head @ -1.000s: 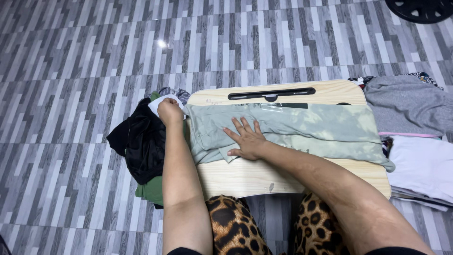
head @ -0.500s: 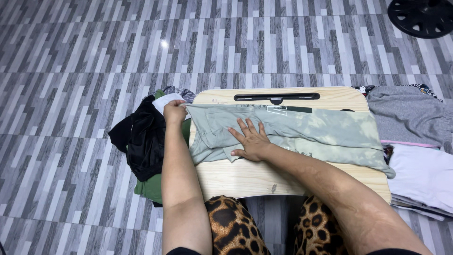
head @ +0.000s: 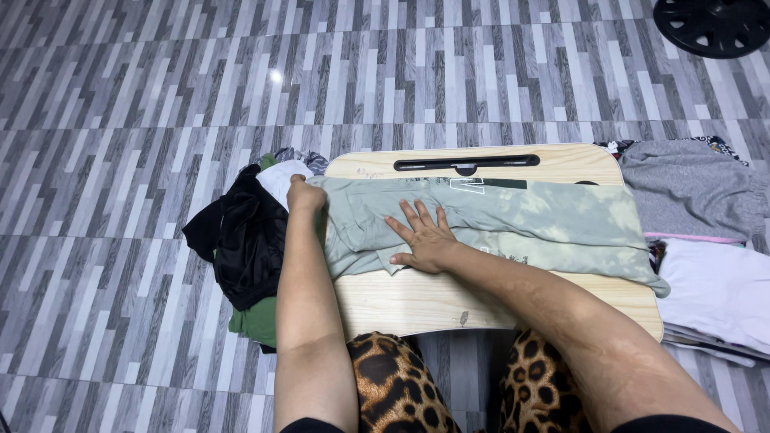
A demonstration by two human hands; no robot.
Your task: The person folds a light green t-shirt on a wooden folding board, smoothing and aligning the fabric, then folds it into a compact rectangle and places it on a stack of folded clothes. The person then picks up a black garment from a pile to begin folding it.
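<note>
starting at the left: open striped grey floor (head: 96,200), nothing on it out to the frame edge. next, a heap of black, green and white clothes (head: 245,240) pressed against the left edge of the wooden lap table (head: 417,301). left hand (head: 305,195) sits at that table corner, fingers curled shut on the end of the pale green garment (head: 521,220). garment lies folded lengthwise across the table top, reaching nearly edge to edge, its right tip hanging just over. right hand (head: 423,236) rests flat on the cloth, fingers spread open, gripping nothing. bare wood strip shows along the near edge; a dark slot (head: 467,163) runs along the far edge. right of the table, touching close: grey folded garment (head: 690,188), white folded stack (head: 718,293) below it. black round object (head: 714,24) top right corner, well apart.
</note>
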